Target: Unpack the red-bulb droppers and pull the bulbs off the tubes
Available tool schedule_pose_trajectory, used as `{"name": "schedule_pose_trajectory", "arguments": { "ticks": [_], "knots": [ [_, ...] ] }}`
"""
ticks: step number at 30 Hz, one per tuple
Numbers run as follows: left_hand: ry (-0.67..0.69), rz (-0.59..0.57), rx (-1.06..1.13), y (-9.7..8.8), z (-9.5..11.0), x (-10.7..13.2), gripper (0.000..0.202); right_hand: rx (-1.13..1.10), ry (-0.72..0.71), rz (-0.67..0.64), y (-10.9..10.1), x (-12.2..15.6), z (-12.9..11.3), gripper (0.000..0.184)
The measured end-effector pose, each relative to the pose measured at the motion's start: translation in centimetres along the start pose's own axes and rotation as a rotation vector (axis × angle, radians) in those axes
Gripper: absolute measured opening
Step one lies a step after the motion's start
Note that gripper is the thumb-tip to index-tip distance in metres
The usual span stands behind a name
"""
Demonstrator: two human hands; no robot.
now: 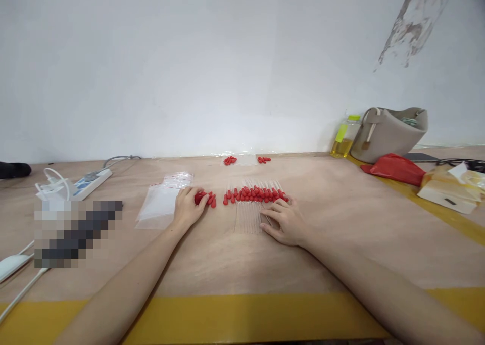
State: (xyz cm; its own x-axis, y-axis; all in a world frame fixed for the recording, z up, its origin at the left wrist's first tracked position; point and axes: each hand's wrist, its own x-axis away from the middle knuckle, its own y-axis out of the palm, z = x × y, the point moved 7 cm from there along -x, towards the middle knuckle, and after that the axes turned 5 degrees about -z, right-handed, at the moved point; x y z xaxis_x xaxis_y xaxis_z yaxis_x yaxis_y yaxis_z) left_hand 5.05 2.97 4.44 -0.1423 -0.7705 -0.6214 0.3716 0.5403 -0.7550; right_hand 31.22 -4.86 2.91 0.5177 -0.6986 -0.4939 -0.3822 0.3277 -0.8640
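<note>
Several droppers [255, 194] with red bulbs and thin clear tubes lie in a row at the table's middle. Some tubes point toward the wall and others toward me, with the bulbs crowded together between. My left hand [189, 205] curls around a small cluster of red bulbs [211, 199] left of the row; its fingers hide part of the cluster, and I cannot see any tubes on it. My right hand [285, 220] rests at the row's right end, fingers apart, touching the near clear tubes [248, 218] and the bulbs beside them.
Clear zip bags [157, 203] lie left of my left hand. Two small red groups [230, 160] sit on clear plastic by the wall. A power strip [91, 182] and cables are on the left. A bottle [344, 137], grey bag [390, 135] and red pouch [396, 170] stand right.
</note>
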Motion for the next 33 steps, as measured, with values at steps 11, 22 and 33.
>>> {"name": "schedule_pose_trajectory", "arguments": {
  "ticks": [11,22,33],
  "knots": [
    [0.099,-0.006,-0.113,-1.6,3.8,0.5,0.023,-0.036,-0.034,-0.065,0.0,0.2,0.1,0.047],
    [0.199,-0.299,-0.238,1.5,6.9,-1.2,0.035,-0.058,-0.033,-0.072,0.1,0.1,0.2,0.056],
    [0.076,0.016,-0.101,-2.8,7.6,0.9,0.024,-0.053,-0.014,-0.059,0.2,0.0,0.5,0.055]
  ]
}}
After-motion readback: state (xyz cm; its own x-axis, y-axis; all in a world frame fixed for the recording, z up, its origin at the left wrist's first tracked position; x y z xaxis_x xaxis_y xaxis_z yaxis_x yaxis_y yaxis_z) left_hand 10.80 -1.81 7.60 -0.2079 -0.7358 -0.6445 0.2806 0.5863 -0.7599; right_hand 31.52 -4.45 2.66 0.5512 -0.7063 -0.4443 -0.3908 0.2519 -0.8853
